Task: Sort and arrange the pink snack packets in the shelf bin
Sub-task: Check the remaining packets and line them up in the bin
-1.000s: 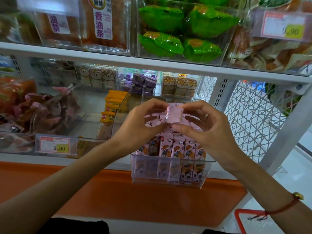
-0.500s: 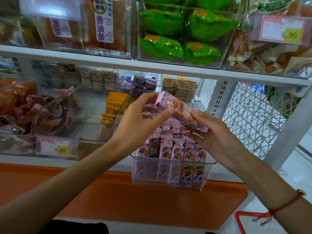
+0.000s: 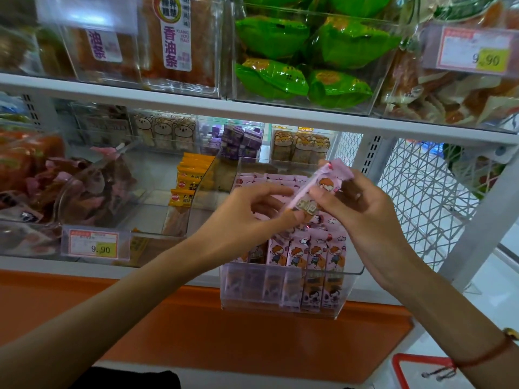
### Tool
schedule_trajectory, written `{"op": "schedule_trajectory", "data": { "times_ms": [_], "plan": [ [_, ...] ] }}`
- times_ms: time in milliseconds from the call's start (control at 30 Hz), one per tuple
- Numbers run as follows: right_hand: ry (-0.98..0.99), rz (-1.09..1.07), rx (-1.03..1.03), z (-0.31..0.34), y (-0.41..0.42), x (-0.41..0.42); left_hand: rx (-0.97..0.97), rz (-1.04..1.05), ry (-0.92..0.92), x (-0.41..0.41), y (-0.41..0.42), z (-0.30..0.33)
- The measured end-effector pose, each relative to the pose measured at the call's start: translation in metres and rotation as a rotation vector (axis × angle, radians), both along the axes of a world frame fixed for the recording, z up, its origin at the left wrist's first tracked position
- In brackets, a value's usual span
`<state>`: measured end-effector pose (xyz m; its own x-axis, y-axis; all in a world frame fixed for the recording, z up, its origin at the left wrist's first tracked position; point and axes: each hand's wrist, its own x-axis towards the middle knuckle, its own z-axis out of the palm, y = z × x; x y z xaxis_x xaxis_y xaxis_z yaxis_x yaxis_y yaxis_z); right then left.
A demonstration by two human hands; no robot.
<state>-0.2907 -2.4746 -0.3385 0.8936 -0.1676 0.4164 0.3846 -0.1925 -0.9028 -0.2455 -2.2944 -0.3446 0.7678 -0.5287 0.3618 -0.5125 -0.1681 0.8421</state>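
Head view: both hands are working above a clear plastic bin (image 3: 292, 300) that is sitting pulled forward at the front edge of the lower shelf (image 3: 84, 265). The left hand (image 3: 247, 220) is curling its fingers, with thumb and forefinger pinching the lower end of a single pink snack packet (image 3: 323, 186). The right hand (image 3: 365, 214) is gripping the same packet from the other side, thumb lying across its printed face and fingers closing behind its upper end. The packet is being held tilted, upper end toward the back right, above the bin and clear of the contents. Inside the bin, a front row of pink packets (image 3: 306, 254) is standing upright with cartoon faces outward, and further pink packets (image 3: 269, 179) are lying flat at the back. A red cord bracelet (image 3: 483, 357) is showing on the right wrist. Yellow packets (image 3: 188, 186) are standing in the neighbouring bin to the left, a price tag (image 3: 95, 245) is hanging on the shelf front, and green packets (image 3: 303, 60) are filling a bin on the upper shelf.
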Motion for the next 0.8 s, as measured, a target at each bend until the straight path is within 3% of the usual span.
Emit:
{"op": "schedule_trajectory", "data": {
  "times_ms": [67,167,233,400,533,800],
  "plan": [
    [-0.033,0.015,-0.023,-0.001,0.004,0.0,-0.016,-0.056,0.006,-0.001,0.0,0.001],
    [0.169,0.085,0.075,-0.005,0.005,0.005,-0.182,0.011,0.115,0.001,-0.002,-0.001],
    [0.252,0.103,0.012,-0.007,0.008,0.005,-0.256,0.063,0.187,0.004,-0.003,-0.004],
    [0.094,0.076,-0.135,-0.009,0.006,0.004,-0.243,0.166,0.068,0.004,-0.004,-0.003],
    [0.067,0.019,-0.262,-0.015,-0.002,0.008,-0.312,0.217,0.074,0.01,0.003,0.002],
    [0.195,0.002,-0.971,-0.046,-0.002,0.008,-0.323,0.417,-0.066,0.033,-0.005,0.008]
  ]
}}
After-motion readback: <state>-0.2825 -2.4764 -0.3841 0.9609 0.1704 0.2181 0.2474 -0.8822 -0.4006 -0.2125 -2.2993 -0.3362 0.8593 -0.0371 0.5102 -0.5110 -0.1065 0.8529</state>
